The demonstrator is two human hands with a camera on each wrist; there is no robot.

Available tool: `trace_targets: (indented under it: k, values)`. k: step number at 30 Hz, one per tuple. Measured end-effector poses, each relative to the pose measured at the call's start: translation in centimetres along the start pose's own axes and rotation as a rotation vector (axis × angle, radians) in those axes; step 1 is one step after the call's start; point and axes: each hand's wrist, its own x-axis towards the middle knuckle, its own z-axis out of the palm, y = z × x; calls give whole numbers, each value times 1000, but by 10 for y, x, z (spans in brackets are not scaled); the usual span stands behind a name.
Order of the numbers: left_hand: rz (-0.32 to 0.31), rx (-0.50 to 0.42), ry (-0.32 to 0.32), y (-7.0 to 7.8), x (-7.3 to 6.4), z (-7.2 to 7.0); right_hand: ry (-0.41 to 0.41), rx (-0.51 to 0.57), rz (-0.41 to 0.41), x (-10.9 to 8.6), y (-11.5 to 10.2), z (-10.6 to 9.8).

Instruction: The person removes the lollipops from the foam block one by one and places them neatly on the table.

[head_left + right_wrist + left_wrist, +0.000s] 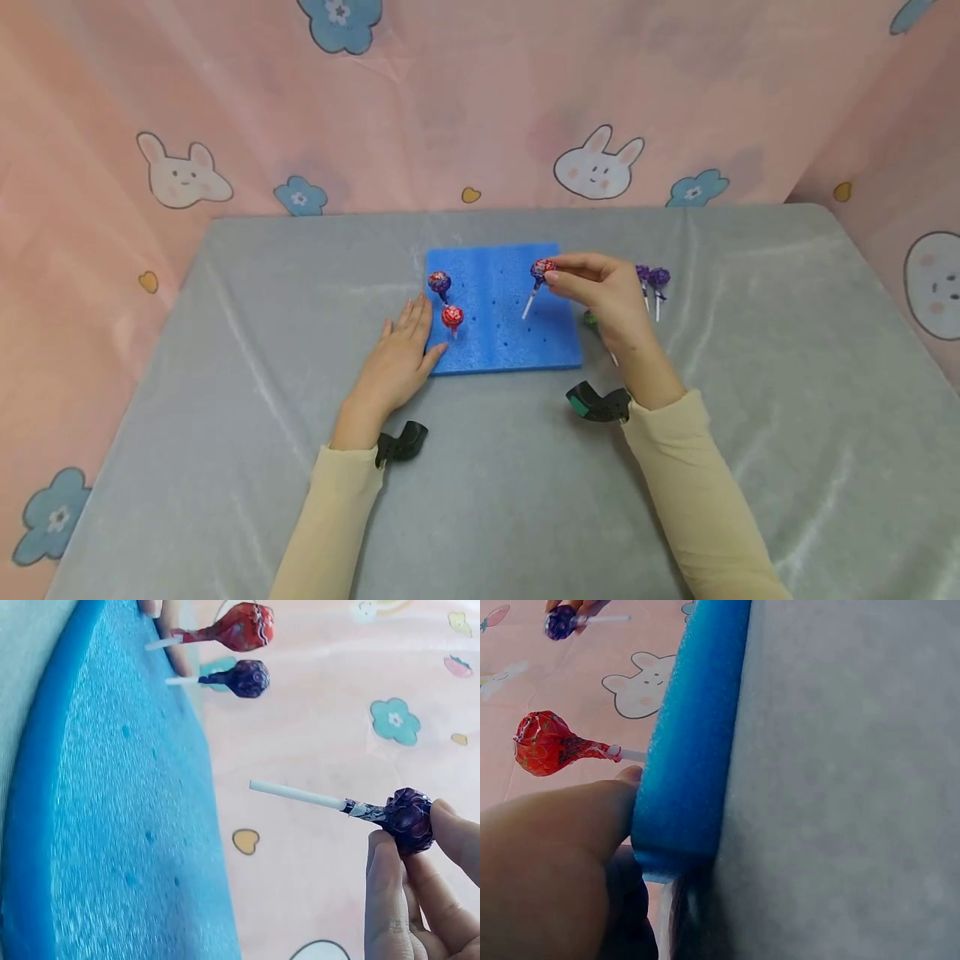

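My right hand (pixel 618 308) pinches the wrapped head of a purple-and-red lollipop (pixel 542 271) between thumb and fingers. Its white stick (pixel 296 794) points down toward the blue foam board (pixel 487 354), with the tip clear of the foam in the right wrist view. Small holes dot the board's top. Two lollipops stand in its left part: a red one (pixel 452 317) nearer the front and a purple-and-red one (pixel 438 283) behind it. My left hand (pixel 393 364) lies along the board's left edge, fingers extended, its thumb on the front left corner close to the red lollipop.
Right of the board, purple lollipops (pixel 659 278) and a green one (pixel 590 318) lie on the grey cloth-covered table (pixel 765 350), partly hidden by my right hand. A pink patterned curtain (pixel 465 108) hangs behind the table. Each wrist carries a black mount (pixel 597 403).
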Motion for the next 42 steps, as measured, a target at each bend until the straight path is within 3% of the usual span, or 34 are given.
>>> trace_targets:
  k: [12,27,38,42]
  values:
    - [13,-10,15,2,-3,-1,37,26,-35,-12,0,-41]
    - [6,0,-3,1,0,1,95,98,1,-23,4,-84]
    - [8,-15,3,0,-2,1,44,-135,96,-26,1,-103]
    - [17,-15,12,0,-2,2,42,-140,115,-26,3,-108]
